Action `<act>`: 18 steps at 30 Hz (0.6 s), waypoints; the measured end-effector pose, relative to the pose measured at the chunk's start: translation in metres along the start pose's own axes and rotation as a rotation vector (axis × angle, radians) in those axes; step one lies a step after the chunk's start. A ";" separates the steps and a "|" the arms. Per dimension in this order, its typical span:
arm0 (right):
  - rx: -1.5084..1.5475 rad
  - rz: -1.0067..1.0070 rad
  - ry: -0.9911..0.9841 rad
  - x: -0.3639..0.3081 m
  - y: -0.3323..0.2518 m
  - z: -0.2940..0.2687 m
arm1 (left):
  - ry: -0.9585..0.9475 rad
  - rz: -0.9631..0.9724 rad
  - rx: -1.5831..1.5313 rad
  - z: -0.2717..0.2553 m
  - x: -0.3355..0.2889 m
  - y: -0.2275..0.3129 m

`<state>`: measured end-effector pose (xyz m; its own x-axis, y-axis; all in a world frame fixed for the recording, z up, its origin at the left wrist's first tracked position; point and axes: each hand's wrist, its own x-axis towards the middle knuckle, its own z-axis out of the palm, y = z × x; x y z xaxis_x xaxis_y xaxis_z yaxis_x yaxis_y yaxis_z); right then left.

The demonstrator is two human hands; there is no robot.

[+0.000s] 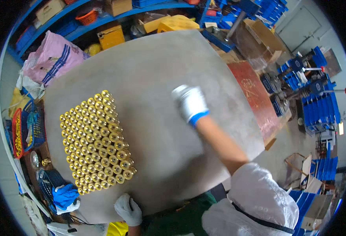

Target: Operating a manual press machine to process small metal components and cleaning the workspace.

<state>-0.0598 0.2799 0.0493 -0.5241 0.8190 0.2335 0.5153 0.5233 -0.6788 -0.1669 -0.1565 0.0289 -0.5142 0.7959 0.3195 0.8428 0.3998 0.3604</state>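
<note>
A block of brass-coloured round metal fittings (pixel 96 145), set in close rows, stands on the left part of a grey metal tabletop (pixel 157 78). My right hand (pixel 190 103), in a white glove with a blue cuff, reaches out over the middle of the table, well right of the fittings. Motion smears its fingers, and whether it holds anything does not show. At the near table edge, just below the fittings, rests my left hand (pixel 128 209), also white-gloved. Its thumb lies apart from its loosely bent fingers, with nothing seen in them.
A pink sack (pixel 55 59) lies at the far left corner. Red (pixel 19 133) and blue baskets (pixel 35 124) and blue gloves (pixel 65 196) are beside the left edge. Blue shelving (pixel 122 15) runs behind. A reddish board (pixel 255 96) and hand-lever presses (pixel 299 65) are on the right.
</note>
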 end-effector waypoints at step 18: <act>-0.393 -0.185 -0.029 -0.207 -0.099 0.045 | 0.067 0.014 -0.014 0.007 -0.004 -0.003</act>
<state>-0.0330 0.0483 0.0374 -0.6478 0.6989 0.3032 0.6267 0.7151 -0.3095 -0.1664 -0.1579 0.0208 -0.5125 0.7691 0.3819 0.8478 0.3825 0.3673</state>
